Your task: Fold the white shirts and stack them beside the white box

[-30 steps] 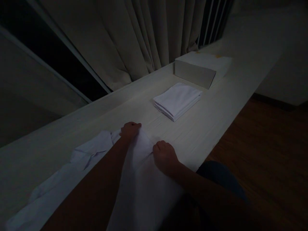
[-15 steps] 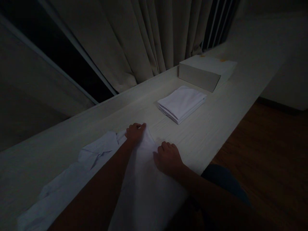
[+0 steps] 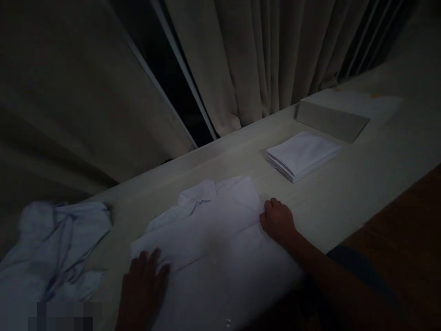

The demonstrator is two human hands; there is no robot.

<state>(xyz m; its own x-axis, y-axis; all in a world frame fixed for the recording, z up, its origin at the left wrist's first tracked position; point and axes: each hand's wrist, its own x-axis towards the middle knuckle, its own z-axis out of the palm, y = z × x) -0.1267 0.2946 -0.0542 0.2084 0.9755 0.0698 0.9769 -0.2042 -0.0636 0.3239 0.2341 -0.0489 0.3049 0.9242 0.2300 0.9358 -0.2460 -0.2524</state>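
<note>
A white collared shirt (image 3: 213, 234) lies spread on the pale wooden counter (image 3: 347, 193) in dim light, its collar toward the curtain. My left hand (image 3: 144, 287) rests flat with fingers apart on the shirt's left edge. My right hand (image 3: 278, 220) has its fingers curled on the shirt's right edge near the shoulder; whether it pinches the cloth is unclear. The shirt's lower part hangs over the counter's near edge.
A stack of folded white cloths (image 3: 301, 155) sits to the right on the counter, with a low white box (image 3: 344, 112) behind it. A crumpled pile of white garments (image 3: 51, 248) lies at the left. Beige curtains (image 3: 268, 59) hang behind. Dark wooden floor (image 3: 409, 220) shows at right.
My left hand has gone from the shirt's top near the collar down to its left edge and opened flat. The view has swung left, bringing the crumpled pile into sight.
</note>
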